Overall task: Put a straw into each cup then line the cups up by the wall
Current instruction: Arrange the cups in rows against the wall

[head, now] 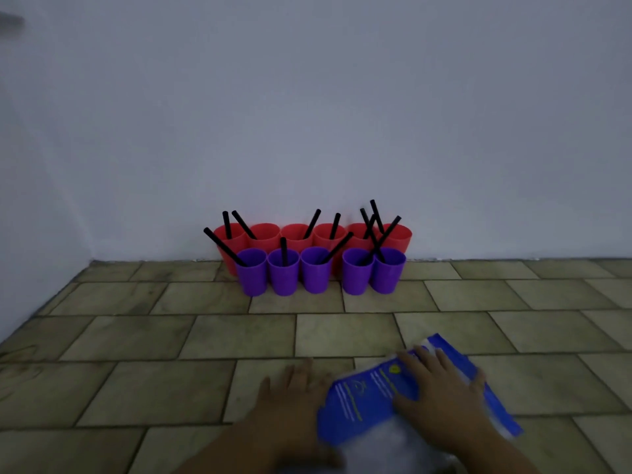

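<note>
Tiled floor (136, 336) runs ahead of my hands to a bare white wall (307, 114), and the cups stand well beyond my fingertips, right at its foot. Six red cups (263, 234) sit at the back against the wall, and five purple cups (284, 275) stand just in front of them. Black straws (312, 224) lean out of both rows.

My right hand (441, 395) lies flat on a blue packet (362, 401), fingers spread and pressing it to the floor, pinching nothing. My left hand (290, 395) is just beside it, fingers straight and flat on the tiles at the packet's near edge.

I judge the job nearly done, so the risk is in spoiling it. The cups look light and the straws lean far over the rims. A careless reach forward to tidy could catch a straw and tip its cup, which could then knock its neighbours over. The purple row has a gap after the third cup, and closing it means sliding a cup past those crossed straws. If one row was meant, the purple cups block the way to the red ones.

Ahead and to my right, several straws cross, and I cannot tell which cup each one stands in, or whether every cup there has one. Both hands and the packet are blurred. My wrists are cut off below. I cannot see whether the packet holds any straws.
</note>
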